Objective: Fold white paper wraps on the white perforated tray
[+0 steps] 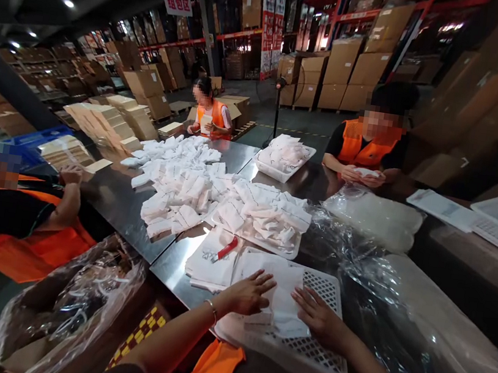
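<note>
Both my hands lay flat, fingers spread, gripping nothing: L hand [248, 296] on the white sheets [287, 278], R hand [319, 318] at their near edge, atop a basket [330, 287]. Prob. smoothing; next move wd call for a light pinch. Stack [203, 266] beyond L hand: print illegible. Sign [177, 1] far past it: 组包区.

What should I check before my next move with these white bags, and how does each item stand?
1. Left hand on the bags: ok, laid flat over them.
2. Right hand free of other things: ok, fingers spread at the bags' right edge.
3. Red tool away from both hands: ok.
4. Red tool off the stack: not ok, it lies on top.
5. Basket fully on the table: cannot tell.
</note>
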